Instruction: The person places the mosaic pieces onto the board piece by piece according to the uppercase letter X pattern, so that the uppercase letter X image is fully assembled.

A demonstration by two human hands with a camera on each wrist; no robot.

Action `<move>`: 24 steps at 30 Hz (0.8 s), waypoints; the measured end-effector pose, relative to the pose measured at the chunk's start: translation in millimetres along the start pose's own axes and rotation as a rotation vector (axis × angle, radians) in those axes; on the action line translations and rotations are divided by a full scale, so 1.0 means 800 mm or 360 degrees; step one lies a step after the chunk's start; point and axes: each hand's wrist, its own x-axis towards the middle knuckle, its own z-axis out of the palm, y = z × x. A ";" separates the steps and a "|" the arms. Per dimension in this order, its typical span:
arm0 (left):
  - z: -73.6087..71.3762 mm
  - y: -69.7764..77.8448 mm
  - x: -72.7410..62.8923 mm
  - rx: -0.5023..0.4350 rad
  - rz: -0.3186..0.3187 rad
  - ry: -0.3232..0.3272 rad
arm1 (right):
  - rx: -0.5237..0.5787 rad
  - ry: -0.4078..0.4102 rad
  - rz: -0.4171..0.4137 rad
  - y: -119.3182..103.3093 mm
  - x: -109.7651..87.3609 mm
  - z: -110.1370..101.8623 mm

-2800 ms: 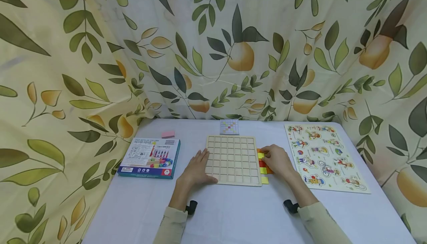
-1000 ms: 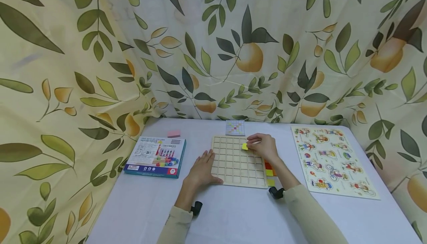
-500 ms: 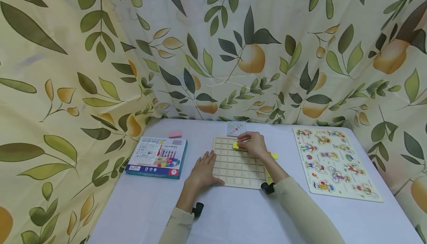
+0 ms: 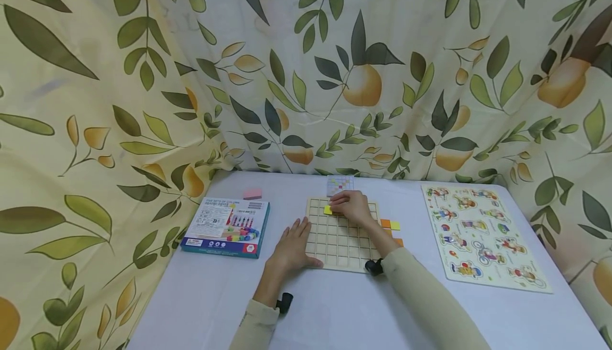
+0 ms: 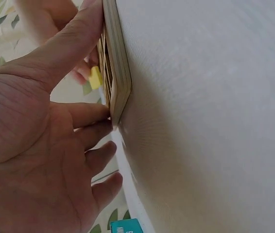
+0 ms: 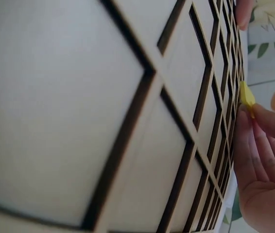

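Observation:
A pale wooden grid board [image 4: 330,246] with square cells lies flat on the table. My left hand [image 4: 290,246] rests along its left side, fingers extended; up close, the thumb [image 5: 72,39] lies at the board's edge. Over the far rows, my right hand [image 4: 351,206] pinches a small yellow square tile [image 4: 328,210] between thumb and fingertips. From the right wrist, that yellow tile [image 6: 247,96] shows tilted, right at the grid's surface. Orange tiles [image 4: 385,223] and a yellow one [image 4: 395,225] lie by the board's right edge, partly behind my right forearm.
A small card with a coloured grid pattern [image 4: 340,180] is just behind the board. To the left lie a flat printed box [image 4: 239,233] and a pink block [image 4: 252,194]. A picture puzzle board [image 4: 485,246] sits at the right.
My right hand has taken a yellow tile from beside the board's right edge and carried it leftward across the far rows. The left hand stays at the board's left side.

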 end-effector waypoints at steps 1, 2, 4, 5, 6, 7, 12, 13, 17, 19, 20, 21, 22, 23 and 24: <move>0.001 0.000 0.001 0.0002 0.0000 -0.0001 | 0.0008 -0.0001 -0.0005 -0.001 0.001 0.002; 0.001 -0.001 0.001 0.0013 -0.0009 -0.0014 | 0.0013 -0.0002 -0.0007 -0.002 0.001 0.003; 0.004 -0.003 0.002 0.0035 -0.0019 -0.0025 | 0.0015 0.0002 -0.0013 -0.005 0.001 0.006; 0.005 -0.003 0.003 0.0045 -0.0024 -0.0032 | 0.0014 0.0001 -0.0015 -0.007 0.001 0.007; 0.005 -0.004 0.003 0.0045 -0.0026 -0.0033 | 0.0012 0.0000 -0.0018 -0.008 0.001 0.008; 0.005 -0.004 0.003 0.0054 -0.0028 -0.0037 | -0.0004 -0.0001 -0.0026 -0.009 0.001 0.010; 0.003 -0.003 0.001 0.0013 -0.0006 -0.0014 | -0.0093 0.0006 -0.0085 -0.011 0.003 0.018; 0.003 -0.003 0.000 0.0015 -0.0005 -0.0015 | -0.0119 0.0011 -0.0100 -0.012 0.004 0.020; 0.001 0.000 -0.001 0.0016 0.0005 -0.0017 | -0.0177 0.0031 -0.0124 -0.011 0.003 0.022; 0.000 0.000 -0.002 0.0012 0.0008 -0.0015 | -0.0181 0.0028 -0.0121 -0.013 0.001 0.023; 0.000 0.000 -0.002 0.0011 0.0010 -0.0012 | -0.0185 0.0024 -0.0121 -0.013 0.001 0.022; 0.000 -0.001 -0.002 0.0007 0.0009 -0.0013 | -0.0190 0.0020 -0.0124 -0.014 0.000 0.022; 0.001 -0.002 -0.001 0.0003 0.0010 -0.0012 | -0.0196 0.0018 -0.0123 -0.015 -0.001 0.022; 0.002 -0.003 -0.001 0.0008 0.0011 -0.0014 | -0.0192 0.0014 -0.0119 -0.016 -0.003 0.021; 0.002 -0.004 -0.001 0.0006 0.0012 -0.0012 | -0.0194 0.0010 -0.0124 -0.017 -0.004 0.021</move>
